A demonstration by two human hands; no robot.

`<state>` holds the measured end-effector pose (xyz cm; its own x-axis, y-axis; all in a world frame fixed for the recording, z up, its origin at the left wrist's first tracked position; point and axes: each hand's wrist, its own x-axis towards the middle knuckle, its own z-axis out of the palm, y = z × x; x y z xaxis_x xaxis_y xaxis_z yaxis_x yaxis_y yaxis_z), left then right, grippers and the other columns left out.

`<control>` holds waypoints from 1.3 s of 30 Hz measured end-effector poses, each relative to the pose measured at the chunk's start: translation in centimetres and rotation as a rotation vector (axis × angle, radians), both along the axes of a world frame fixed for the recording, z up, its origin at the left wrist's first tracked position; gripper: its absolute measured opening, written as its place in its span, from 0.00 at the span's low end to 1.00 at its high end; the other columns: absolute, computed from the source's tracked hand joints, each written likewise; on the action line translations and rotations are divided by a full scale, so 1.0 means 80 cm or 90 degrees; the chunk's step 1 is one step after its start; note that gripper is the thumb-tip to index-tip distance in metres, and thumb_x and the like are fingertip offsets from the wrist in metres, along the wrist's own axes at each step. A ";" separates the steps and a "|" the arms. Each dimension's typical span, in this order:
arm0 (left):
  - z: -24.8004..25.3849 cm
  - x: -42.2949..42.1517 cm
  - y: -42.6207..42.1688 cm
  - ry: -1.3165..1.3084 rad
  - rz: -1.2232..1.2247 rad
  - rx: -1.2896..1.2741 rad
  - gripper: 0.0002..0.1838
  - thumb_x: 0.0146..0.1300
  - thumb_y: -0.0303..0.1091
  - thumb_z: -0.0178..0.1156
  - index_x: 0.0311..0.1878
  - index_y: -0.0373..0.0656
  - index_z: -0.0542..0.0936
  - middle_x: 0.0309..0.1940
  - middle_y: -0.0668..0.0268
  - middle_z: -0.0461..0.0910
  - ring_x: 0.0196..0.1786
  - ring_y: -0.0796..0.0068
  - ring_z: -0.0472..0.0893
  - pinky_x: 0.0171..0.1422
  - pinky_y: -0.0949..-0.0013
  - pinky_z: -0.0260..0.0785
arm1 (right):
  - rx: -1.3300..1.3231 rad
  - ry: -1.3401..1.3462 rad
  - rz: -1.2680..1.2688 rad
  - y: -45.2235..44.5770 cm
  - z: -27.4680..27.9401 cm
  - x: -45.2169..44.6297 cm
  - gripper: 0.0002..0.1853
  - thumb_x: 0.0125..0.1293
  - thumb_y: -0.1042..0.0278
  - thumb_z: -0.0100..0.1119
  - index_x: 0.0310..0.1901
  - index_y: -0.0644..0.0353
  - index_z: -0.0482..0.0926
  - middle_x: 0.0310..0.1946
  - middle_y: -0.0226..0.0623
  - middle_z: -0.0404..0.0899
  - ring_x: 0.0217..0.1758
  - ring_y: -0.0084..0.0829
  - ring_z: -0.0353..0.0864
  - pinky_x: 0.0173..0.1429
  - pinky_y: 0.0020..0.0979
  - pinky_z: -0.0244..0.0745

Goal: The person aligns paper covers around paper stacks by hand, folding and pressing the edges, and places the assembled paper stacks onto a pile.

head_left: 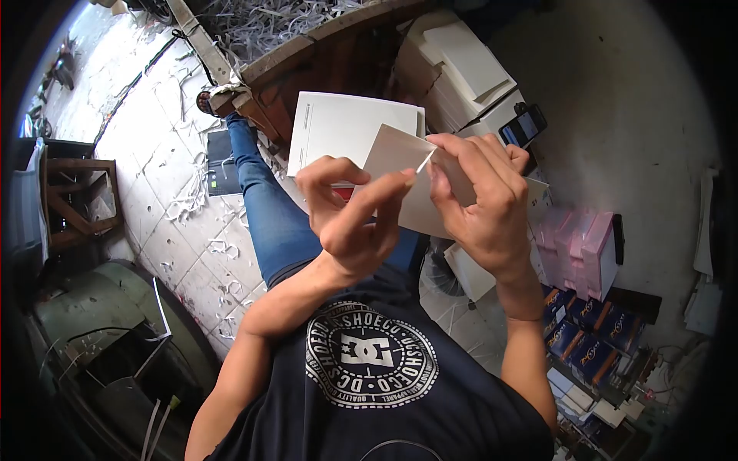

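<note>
My left hand (350,207) is closed in a pinch at the lower end of a narrow white strip (423,160). The strip runs up to the top corner of a pale grey folded sheet (396,157). My right hand (484,192) is closed on that corner, thumb and forefinger gripping the sheet near the strip's upper end. Most of the sheet hangs tilted below and behind my fingers, partly hidden by both hands. Behind it lies a stack of white printed sheets (323,131), near my lap.
Paper shreds fill a wooden bin (307,38) ahead. White stacks (469,69) and a phone (523,125) stand at right, above a pink wrapped bundle (573,250) and several dark blue boxes (596,357). Offcuts litter the tiled floor (165,253); a greenish machine (108,330) stands left.
</note>
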<state>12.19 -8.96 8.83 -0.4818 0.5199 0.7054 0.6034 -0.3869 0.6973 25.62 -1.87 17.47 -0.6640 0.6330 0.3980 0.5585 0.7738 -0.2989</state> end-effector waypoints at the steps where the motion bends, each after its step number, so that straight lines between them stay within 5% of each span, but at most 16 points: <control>1: 0.001 0.000 -0.001 0.022 -0.009 -0.003 0.20 0.41 0.21 0.73 0.41 0.51 0.88 0.35 0.69 0.68 0.38 0.70 0.71 0.46 0.69 0.61 | -0.003 0.006 0.002 0.001 -0.002 0.000 0.16 0.56 0.73 0.66 0.47 0.59 0.81 0.32 0.31 0.80 0.36 0.32 0.77 0.48 0.37 0.56; 5: 0.006 -0.001 -0.001 0.081 -0.054 0.010 0.14 0.47 0.16 0.70 0.39 0.40 0.86 0.35 0.63 0.71 0.39 0.68 0.72 0.44 0.71 0.63 | -0.062 0.027 0.009 0.004 -0.005 -0.002 0.15 0.56 0.73 0.65 0.47 0.60 0.80 0.34 0.35 0.82 0.38 0.35 0.79 0.49 0.37 0.61; 10: 0.005 -0.013 0.013 -0.079 -0.065 -0.041 0.06 0.60 0.14 0.61 0.41 0.29 0.80 0.38 0.58 0.77 0.41 0.70 0.77 0.44 0.74 0.68 | -0.153 0.071 0.024 0.009 -0.007 -0.001 0.12 0.59 0.73 0.62 0.45 0.63 0.82 0.34 0.40 0.84 0.38 0.39 0.81 0.50 0.37 0.66; 12: 0.002 -0.018 0.016 -0.117 -0.091 -0.034 0.07 0.58 0.17 0.64 0.40 0.30 0.80 0.39 0.56 0.79 0.42 0.67 0.78 0.47 0.72 0.68 | -0.195 0.063 0.013 0.010 -0.003 -0.002 0.11 0.60 0.73 0.61 0.45 0.63 0.82 0.34 0.41 0.84 0.38 0.41 0.81 0.50 0.37 0.67; 15: 0.018 -0.030 0.011 0.034 -0.134 -0.023 0.13 0.54 0.23 0.68 0.43 0.32 0.80 0.41 0.55 0.82 0.43 0.64 0.80 0.50 0.69 0.67 | -0.207 0.072 0.015 0.012 -0.006 -0.006 0.12 0.61 0.74 0.60 0.46 0.64 0.82 0.35 0.44 0.84 0.40 0.43 0.82 0.50 0.38 0.68; 22: 0.016 -0.025 0.023 -0.029 -0.086 -0.085 0.22 0.46 0.30 0.76 0.47 0.40 0.81 0.35 0.67 0.83 0.38 0.70 0.79 0.47 0.69 0.64 | -0.208 0.061 0.021 0.014 -0.012 -0.016 0.13 0.61 0.73 0.61 0.47 0.65 0.82 0.38 0.47 0.84 0.43 0.46 0.82 0.51 0.41 0.69; 27: 0.014 -0.030 0.029 0.000 -0.075 -0.099 0.10 0.51 0.24 0.72 0.38 0.44 0.85 0.32 0.68 0.82 0.36 0.69 0.79 0.44 0.67 0.65 | -0.248 0.078 0.033 0.016 -0.013 -0.021 0.11 0.64 0.72 0.58 0.47 0.65 0.82 0.38 0.46 0.84 0.45 0.46 0.82 0.52 0.41 0.69; 39: 0.002 -0.035 0.038 0.016 -0.020 -0.031 0.09 0.51 0.22 0.71 0.35 0.43 0.84 0.30 0.67 0.82 0.34 0.69 0.79 0.44 0.68 0.63 | -0.303 0.107 0.041 0.025 -0.010 -0.031 0.09 0.68 0.70 0.57 0.43 0.65 0.83 0.36 0.47 0.85 0.40 0.44 0.84 0.47 0.39 0.73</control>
<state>9.41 -5.91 9.00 -0.4470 0.5689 0.6903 0.6088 -0.3720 0.7007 23.11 0.10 16.67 -0.6595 0.7300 0.1796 0.4283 0.5612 -0.7082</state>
